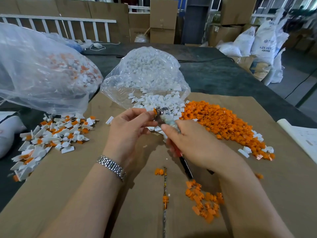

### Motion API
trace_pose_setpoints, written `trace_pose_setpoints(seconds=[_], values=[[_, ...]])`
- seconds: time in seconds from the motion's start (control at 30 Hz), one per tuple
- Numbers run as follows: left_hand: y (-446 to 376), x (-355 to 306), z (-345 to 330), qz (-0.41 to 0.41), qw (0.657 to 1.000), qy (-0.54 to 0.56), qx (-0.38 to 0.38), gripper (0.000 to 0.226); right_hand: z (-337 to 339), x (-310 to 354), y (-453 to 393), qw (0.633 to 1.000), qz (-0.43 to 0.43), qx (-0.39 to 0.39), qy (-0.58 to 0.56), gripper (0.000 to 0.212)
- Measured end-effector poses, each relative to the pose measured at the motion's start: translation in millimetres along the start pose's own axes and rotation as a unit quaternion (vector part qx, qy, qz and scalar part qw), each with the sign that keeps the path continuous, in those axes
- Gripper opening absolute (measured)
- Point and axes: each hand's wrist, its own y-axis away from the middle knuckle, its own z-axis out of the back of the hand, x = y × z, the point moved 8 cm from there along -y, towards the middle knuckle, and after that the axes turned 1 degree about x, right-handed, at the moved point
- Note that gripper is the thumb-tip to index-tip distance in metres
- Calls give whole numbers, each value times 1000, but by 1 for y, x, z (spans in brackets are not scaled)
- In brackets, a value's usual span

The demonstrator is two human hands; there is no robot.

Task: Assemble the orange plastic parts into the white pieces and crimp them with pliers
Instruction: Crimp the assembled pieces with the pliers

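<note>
Left hand: left hand point(127, 125) pinches a small orange-and-white plastic piece point(155, 112) at its fingertips, held up above the brown cardboard sheet point(72, 186).
Right hand: right hand point(193, 143) is wrapped round the red-and-black handles of the metal pliers point(163, 117), whose nose meets the piece just beyond the left fingertips; whether the jaws have closed on it cannot be told.
Piece in hand: judged very light and stiff, small enough to slip or flick away if squeezed off-centre; best held by the white body, leaving the orange end free for the pliers.
Pliers: likely far heavier than the piece, so a gentle squeeze low on the handles should do; too hard might crack the plastic.
Loose orange parts: heap of small orange plastic parts point(221, 121) lies just right of the right hand, with a scatter nearer the person.
White pieces: white plastic pieces point(154, 98) spill from a clear plastic bag point(147, 73) just beyond both hands.
Finished pile: assembled white-and-orange pieces point(51, 136) lie well left of the left hand.
</note>
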Motion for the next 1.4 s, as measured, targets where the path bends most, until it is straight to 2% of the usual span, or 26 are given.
trace_pose_setpoints(seconds=[0.37, 0.57, 0.63, 0.7, 0.77, 0.83, 0.87, 0.93, 1.0, 1.07, 1.2, 1.3, 1.37, 1.4], values=[[-3, 6, 10, 28, 999, 3, -20, 7, -7, 4, -7, 992, -11, -90, 85, 55], [-5, 10, 12, 35, 999, -20, -32, 6, -9, -6, -9, 996, -27, -53, 59, 56], [-6, 4, 19, 7, 996, -68, -54, 5, 3, -13, -9, 995, -32, -75, 53, 55], [-9, -11, 40, -48, 968, -212, -127, 5, 21, -26, -9, 988, -49, -122, 76, 48], [-8, -30, 63, -94, 908, -341, -224, 4, 38, -44, -7, 973, -90, -167, 128, 39], [-5, -43, 77, -115, 860, -396, -300, 19, 48, -61, -6, 953, -146, -188, 189, 37], [-2, -47, 79, -125, 847, -408, -317, 25, 50, -69, -6, 943, -176, -185, 212, 40], [-2, -48, 68, -152, 829, -456, -286, 21, 50, -79, -6, 933, -220, -167, 230, 46], [-9, -36, 49, -151, 811, -532, -192, 10, 46, -84, -7, 930, -240, -145, 236, 53], [-14, -18, 36, -119, 782, -602, -113, 8, 43, -86, -7, 929, -249, -131, 241, 59], [-15, -2, 26, -83, 733, -673, -60, 14, 42, -82, -7, 930, -248, -131, 238, 61], [-15, -2, 23, -103, 717, -687, -55, 11, 46, -67, -9, 932, -193, -164, 260, 53], [-14, -5, 21, -123, 714, -687, -55, 10, 41, -50, -11, 959, -111, -155, 208, 39], [-13, -6, 20, -133, 720, -678, -55, 10, 35, -41, -11, 979, -61, -122, 153, 31]])
